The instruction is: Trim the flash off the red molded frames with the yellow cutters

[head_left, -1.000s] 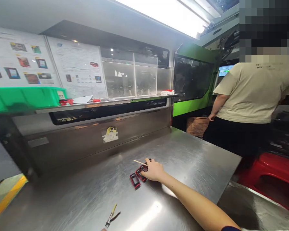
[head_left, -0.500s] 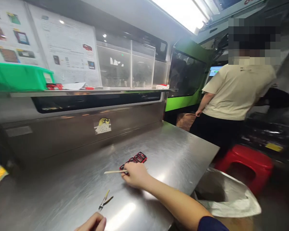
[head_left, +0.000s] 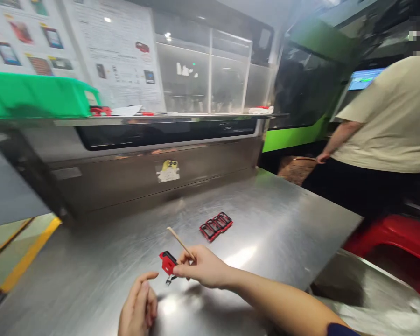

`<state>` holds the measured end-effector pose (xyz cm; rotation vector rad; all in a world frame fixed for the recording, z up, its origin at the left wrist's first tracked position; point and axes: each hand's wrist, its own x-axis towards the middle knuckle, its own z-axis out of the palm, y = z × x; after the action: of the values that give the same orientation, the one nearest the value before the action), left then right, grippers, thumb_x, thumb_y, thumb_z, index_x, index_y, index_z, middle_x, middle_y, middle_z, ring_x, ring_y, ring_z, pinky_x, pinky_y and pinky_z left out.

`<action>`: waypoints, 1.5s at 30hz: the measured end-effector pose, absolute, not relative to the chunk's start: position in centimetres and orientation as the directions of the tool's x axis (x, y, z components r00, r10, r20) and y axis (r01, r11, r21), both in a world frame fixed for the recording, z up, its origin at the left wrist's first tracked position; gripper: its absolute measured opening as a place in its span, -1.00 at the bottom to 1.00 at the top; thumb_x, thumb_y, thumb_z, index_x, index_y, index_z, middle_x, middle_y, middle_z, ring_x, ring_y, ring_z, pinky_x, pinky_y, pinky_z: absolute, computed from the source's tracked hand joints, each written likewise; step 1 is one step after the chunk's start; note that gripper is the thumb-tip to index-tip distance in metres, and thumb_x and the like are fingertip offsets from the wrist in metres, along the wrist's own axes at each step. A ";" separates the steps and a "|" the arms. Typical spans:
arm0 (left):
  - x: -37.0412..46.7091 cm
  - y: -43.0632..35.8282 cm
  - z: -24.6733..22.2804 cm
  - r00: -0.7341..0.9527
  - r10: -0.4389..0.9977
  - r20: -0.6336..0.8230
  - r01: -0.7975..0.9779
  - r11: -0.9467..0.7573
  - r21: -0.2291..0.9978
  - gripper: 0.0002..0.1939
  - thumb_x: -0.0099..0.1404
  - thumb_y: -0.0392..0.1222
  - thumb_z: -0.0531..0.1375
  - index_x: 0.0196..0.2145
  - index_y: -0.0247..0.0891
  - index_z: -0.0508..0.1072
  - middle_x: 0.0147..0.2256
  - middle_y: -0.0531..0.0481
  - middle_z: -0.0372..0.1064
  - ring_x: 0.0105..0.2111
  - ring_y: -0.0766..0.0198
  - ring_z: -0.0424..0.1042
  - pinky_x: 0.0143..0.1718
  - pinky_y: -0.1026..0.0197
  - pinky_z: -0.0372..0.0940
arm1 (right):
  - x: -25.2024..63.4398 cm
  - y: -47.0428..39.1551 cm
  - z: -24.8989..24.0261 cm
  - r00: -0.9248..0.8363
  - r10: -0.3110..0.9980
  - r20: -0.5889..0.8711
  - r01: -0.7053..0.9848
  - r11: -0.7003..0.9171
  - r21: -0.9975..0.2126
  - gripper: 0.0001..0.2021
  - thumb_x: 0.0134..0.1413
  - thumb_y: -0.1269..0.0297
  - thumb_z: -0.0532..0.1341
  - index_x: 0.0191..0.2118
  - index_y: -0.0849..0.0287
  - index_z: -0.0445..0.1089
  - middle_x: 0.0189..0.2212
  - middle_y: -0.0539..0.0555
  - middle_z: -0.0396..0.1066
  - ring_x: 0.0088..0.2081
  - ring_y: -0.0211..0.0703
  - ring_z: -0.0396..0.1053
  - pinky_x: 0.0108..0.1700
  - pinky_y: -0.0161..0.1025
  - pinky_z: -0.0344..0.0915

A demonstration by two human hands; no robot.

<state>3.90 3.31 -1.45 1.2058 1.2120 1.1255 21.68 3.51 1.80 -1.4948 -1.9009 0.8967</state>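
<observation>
My right hand (head_left: pixel 208 268) is closed over the metal table. It pinches a red and black plastic part (head_left: pixel 168 263) between thumb and fingers, and a thin wooden stick (head_left: pixel 178 240) sticks out of the same grip up to the left. Left of the part is my left hand (head_left: pixel 138 303), apart from it, index finger stretched toward it, other fingers loosely bent, nothing in them. Just below the part shows the metal tip of the pliers (head_left: pixel 168 281); their handles are hidden. A row of several red and black parts (head_left: pixel 216 226) lies beyond my right hand.
A shelf (head_left: pixel 182 119) runs above the back of the metal table (head_left: pixel 126 233), with a green bin (head_left: pixel 38 95) on it. At right a person in a beige shirt (head_left: pixel 392 121) stands near a red stool (head_left: pixel 395 238). A lined bin (head_left: pixel 364 280) stands beside the table edge.
My right hand has come away from the row toward me, now holding one red and black part along with the stick. My left hand has risen further into view. The view has turned left.
</observation>
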 end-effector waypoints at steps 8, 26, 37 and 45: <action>4.0 1.0 0.0 0.093 0.996 -0.016 -0.047 0.020 0.999 -0.40 0.12 0.41 0.05 -0.44 -0.26 0.40 -0.70 0.16 0.07 -0.65 0.36 0.03 -0.58 0.30 0.01 | 19.6 1.5 0.2 -0.419 0.908 -0.026 -0.172 -0.108 -0.979 -0.50 -0.22 -0.16 0.39 -0.51 0.22 0.31 -0.67 -0.11 0.21 -0.62 -0.37 0.12 -0.55 -0.42 0.05; 3.9 0.8 0.4 0.268 0.943 -0.198 0.002 0.205 0.979 -0.41 0.11 0.39 0.09 -0.66 -0.22 0.27 -0.67 0.12 0.11 -0.62 0.32 0.12 -0.58 0.29 0.08 | 19.5 0.1 -0.5 -0.545 0.838 -0.040 -0.336 -0.262 -0.905 -0.65 -0.30 0.14 0.52 -0.48 0.25 0.42 -0.61 -0.08 0.31 -0.57 -0.37 0.17 -0.44 -0.39 0.11; 2.1 1.7 -3.1 0.436 0.689 0.579 0.226 -0.707 0.670 -0.57 0.37 0.12 -0.04 0.07 -0.11 0.28 -0.41 0.03 0.48 -0.52 0.27 0.46 -0.49 0.31 0.28 | 20.1 0.3 -1.1 -0.484 0.869 -0.103 -0.224 -0.237 -0.945 -0.44 -0.24 -0.22 0.38 -0.47 0.27 0.33 -0.67 -0.08 0.26 -0.69 -0.43 0.14 -0.64 -0.47 0.03; 2.5 2.2 -1.1 0.573 0.585 0.575 0.329 -0.806 0.492 -0.74 0.45 -0.23 -0.13 -0.32 -0.18 0.30 -0.60 0.11 0.34 -0.63 0.37 0.36 -0.55 0.39 0.22 | 20.0 0.5 -0.9 -0.462 0.886 -0.047 -0.193 -0.152 -0.969 -0.44 -0.10 -0.25 0.29 -0.48 0.27 0.34 -0.73 -0.12 0.17 -0.69 -0.41 0.14 -0.64 -0.47 0.01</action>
<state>2.46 2.19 -1.05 2.4771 0.7466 1.0827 20.02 0.54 -0.88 -0.8487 -1.3103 1.7260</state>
